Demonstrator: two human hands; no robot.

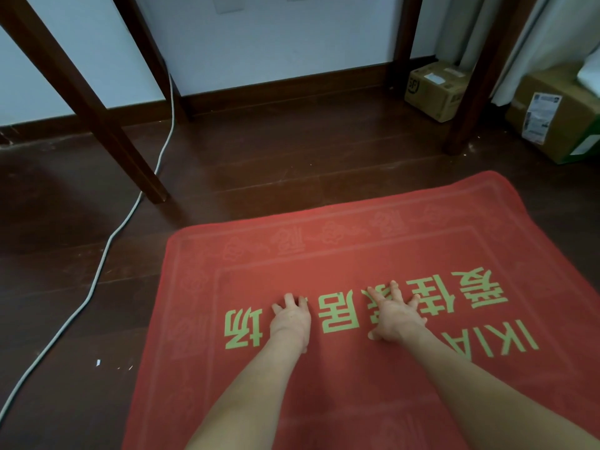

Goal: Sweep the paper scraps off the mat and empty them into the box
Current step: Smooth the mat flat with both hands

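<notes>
I see both bare hands pressed flat on the red rectangular floor mat with pale green lettering, the left hand with fingers slightly curled and the right hand with fingers splayed wide, neither gripping anything. A few tiny white paper scraps lie on the dark wooden floor just left of the mat, and two brown cardboard boxes, one smaller and one larger, sit well apart from it at the far right.

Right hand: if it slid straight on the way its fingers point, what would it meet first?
The right hand lies flat on the red mat, fingers pointing toward its far edge. That stretch of mat looks free, then bare wooden floor.
</notes>
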